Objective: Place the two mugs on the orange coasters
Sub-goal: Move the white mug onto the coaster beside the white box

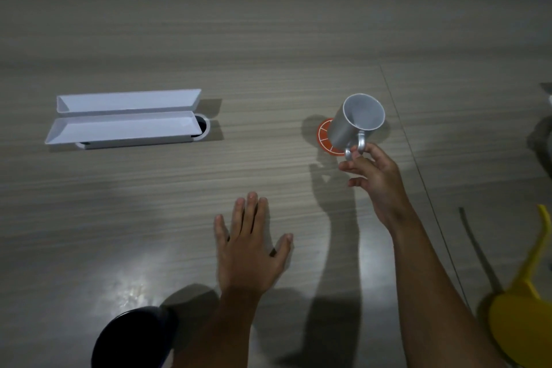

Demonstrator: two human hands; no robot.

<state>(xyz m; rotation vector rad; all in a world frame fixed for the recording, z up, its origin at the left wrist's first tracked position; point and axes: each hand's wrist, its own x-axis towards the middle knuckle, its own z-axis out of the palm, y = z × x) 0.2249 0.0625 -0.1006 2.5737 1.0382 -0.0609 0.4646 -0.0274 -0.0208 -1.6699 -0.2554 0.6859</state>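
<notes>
Head view, looking down on a wood-grain surface [268, 48] under dim light with glare patches near the viewer; a thin seam [418, 158] runs diagonally down its right part. No wall or room beyond it is discernible.

One silver mug [355, 122] is visible, tilted, mouth toward the camera, over one orange coaster [324, 137], which it partly hides; whether its base touches the coaster cannot be told. The right hand [375, 176] pinches the mug's handle [358, 145] between thumb and fingertips. The left hand [249, 245] lies flat on the surface, palm down, fingers spread, holding nothing, well apart from the mug.

Far left: one white long tray-like box [125, 116], open in two parallel halves, sitting over a round cable port [203, 127]. Bottom edge: one dark rounded object [131, 340], cut off and unidentified. Lower right: one yellow object [525, 305], blurred, partly out of view.

The middle of the surface between the box and the coaster is bare, as is the whole far part.
</notes>
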